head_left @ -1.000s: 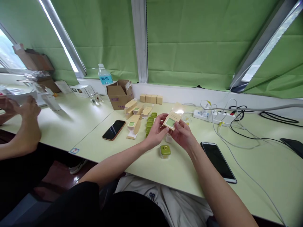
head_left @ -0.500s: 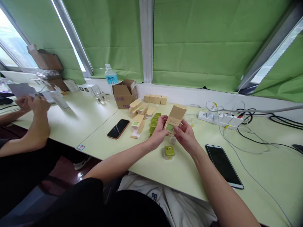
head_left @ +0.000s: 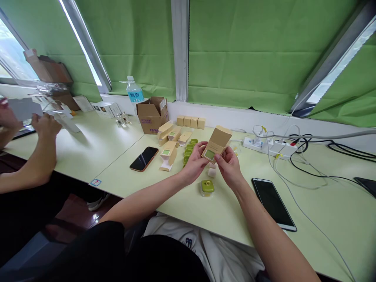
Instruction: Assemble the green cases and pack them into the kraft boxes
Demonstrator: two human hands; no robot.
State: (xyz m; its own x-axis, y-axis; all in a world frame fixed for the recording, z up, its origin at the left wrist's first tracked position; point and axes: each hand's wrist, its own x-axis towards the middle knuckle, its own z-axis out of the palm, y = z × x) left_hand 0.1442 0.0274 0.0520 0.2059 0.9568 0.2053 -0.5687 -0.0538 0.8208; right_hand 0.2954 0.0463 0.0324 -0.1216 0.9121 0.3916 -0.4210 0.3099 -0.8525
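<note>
Just right of frame centre, small tan carton (head_left: pixel 216 147) tilted, flap (head_left: pixel 221 136) raised; left hand (head_left: pixel 194 166) pinches left edge, right hand (head_left: pixel 230 166) pinches right edge, thumb beside green panel (head_left: pixel 209 154); probably light thin card, stiff at folds, easily creased; best held by side edges, pressed gently

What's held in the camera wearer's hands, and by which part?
A small cardboard box: left hand at its left edge, right hand at its lower right.
</note>
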